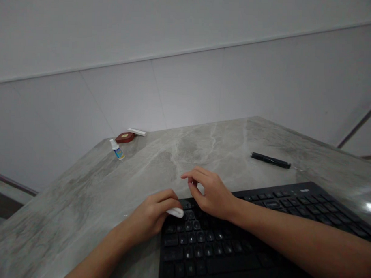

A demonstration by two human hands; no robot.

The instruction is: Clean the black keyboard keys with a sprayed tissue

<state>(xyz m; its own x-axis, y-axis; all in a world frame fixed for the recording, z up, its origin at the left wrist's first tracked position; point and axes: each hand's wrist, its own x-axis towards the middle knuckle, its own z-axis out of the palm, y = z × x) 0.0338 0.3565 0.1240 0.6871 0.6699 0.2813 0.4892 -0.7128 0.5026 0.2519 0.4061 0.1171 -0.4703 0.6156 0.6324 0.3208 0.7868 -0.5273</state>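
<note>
A black keyboard [221, 249] lies on the grey marble-patterned table, its left end beneath my hands. My left hand [155, 209] is closed around a small folded white cloth [175, 212], perhaps a tissue, at the keyboard's upper left corner. Most of that cloth is hidden by the fingers. Above the top row of keys hovers my right hand [209, 192], with nothing visible in it. Its index finger points left, the thumb stands apart and the other fingers are loosely bent. My right forearm crosses over the keyboard and covers many of its keys.
A small spray bottle [117, 149] with a blue and yellow label stands at the table's left side. Behind it are a dark red box [125, 137] and a flat white item [137, 132]. A black pen-like object [270, 160] lies beyond the keyboard. A pale wall [187, 90] borders the table.
</note>
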